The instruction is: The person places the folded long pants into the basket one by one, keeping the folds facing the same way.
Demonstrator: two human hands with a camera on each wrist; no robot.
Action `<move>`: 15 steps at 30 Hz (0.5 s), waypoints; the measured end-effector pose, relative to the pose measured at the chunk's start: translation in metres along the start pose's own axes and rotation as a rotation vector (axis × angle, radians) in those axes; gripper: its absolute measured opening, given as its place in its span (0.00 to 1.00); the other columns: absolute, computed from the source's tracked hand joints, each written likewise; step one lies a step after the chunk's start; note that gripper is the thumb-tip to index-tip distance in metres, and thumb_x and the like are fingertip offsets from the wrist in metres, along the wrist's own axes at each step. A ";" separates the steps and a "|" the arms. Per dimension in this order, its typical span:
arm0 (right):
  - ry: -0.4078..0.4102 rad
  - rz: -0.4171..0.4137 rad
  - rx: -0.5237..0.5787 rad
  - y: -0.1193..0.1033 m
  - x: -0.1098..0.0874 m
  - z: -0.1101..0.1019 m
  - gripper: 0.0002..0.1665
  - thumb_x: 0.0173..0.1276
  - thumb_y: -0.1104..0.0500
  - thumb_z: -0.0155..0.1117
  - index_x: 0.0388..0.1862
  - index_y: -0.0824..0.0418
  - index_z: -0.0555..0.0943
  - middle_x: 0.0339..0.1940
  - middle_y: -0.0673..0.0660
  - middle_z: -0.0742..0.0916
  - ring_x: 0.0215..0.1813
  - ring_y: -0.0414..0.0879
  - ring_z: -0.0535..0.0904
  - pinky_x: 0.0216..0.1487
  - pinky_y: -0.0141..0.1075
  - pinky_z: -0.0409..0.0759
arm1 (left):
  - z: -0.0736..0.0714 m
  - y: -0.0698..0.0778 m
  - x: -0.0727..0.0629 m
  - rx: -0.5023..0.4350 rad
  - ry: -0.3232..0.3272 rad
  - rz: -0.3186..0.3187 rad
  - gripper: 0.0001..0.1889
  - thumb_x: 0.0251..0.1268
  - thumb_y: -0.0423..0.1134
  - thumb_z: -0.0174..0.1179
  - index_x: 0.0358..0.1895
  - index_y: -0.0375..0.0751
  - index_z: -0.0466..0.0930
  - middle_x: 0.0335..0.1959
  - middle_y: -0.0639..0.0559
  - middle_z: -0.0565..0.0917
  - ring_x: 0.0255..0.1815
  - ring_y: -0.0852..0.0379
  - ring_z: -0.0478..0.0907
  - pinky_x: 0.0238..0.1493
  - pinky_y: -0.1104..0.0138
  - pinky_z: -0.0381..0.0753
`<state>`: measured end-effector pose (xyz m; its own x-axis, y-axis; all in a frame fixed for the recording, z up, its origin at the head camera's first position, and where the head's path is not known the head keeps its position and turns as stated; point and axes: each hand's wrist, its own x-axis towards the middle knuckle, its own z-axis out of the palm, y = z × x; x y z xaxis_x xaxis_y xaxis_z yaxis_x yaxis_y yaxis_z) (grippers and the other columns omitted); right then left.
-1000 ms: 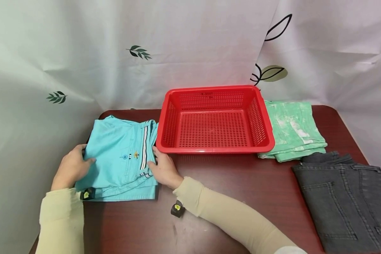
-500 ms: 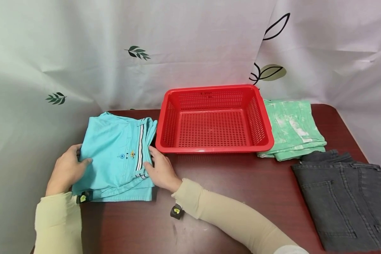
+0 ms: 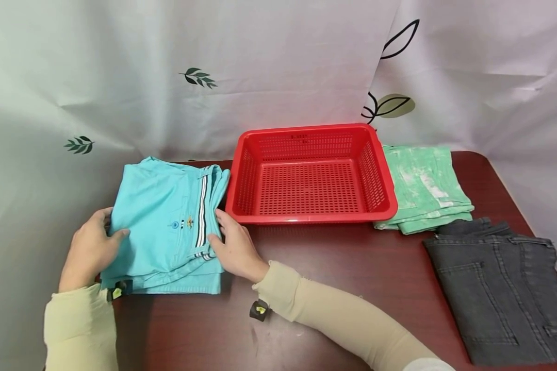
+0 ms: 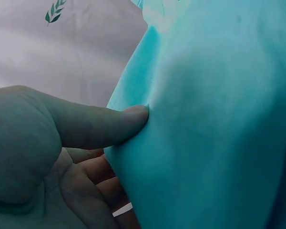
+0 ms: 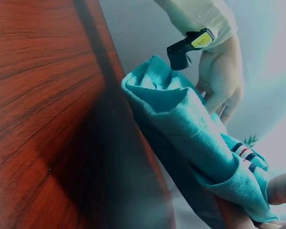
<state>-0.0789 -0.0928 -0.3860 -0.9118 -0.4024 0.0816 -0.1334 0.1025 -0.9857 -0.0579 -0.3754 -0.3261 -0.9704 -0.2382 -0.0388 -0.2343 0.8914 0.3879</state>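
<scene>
A folded pair of turquoise pants (image 3: 153, 219), with a striped waistband and small embroidered emblems, lies at the left side of the table. My left hand (image 3: 88, 247) grips its left edge. In the left wrist view the thumb (image 4: 100, 125) presses on top of the cloth and the other fingers go behind it. On the waistband side, my right hand (image 3: 236, 248) pinches the folded edge, thumb above. The right wrist view shows the thick folded layers (image 5: 200, 138) raised at an angle over the tabletop, fingers underneath at the lower right.
A red plastic basket (image 3: 311, 218) stands at the back middle, close to the pants. Right of it lies folded green-and-white clothing (image 3: 422, 180), and dark grey jeans (image 3: 482, 293) lie at the front right. White patterned curtain (image 3: 278, 62) hangs behind the brown table (image 3: 334, 257).
Both hands have shifted the turquoise pants a little to the left, away from the basket. The view itself has also drifted slightly. The basket and other clothes stay put.
</scene>
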 end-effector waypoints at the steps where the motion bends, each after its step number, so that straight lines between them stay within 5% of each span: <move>1: 0.006 -0.001 0.005 -0.001 0.000 -0.001 0.34 0.76 0.63 0.56 0.78 0.64 0.61 0.75 0.61 0.72 0.71 0.51 0.72 0.68 0.33 0.69 | 0.000 0.001 0.000 -0.002 0.003 0.004 0.34 0.73 0.32 0.56 0.74 0.19 0.52 0.62 0.16 0.66 0.60 0.21 0.65 0.54 0.30 0.66; 15: 0.033 -0.065 0.057 -0.013 -0.004 -0.021 0.33 0.76 0.64 0.57 0.77 0.68 0.62 0.74 0.63 0.71 0.73 0.49 0.69 0.67 0.35 0.70 | -0.007 0.020 -0.003 -0.034 0.054 0.000 0.35 0.76 0.35 0.54 0.76 0.22 0.49 0.64 0.17 0.66 0.60 0.21 0.65 0.54 0.30 0.66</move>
<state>-0.0813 -0.0737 -0.3703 -0.9144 -0.3761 0.1493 -0.1709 0.0246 -0.9850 -0.0592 -0.3598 -0.3118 -0.9657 -0.2593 0.0101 -0.2314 0.8779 0.4192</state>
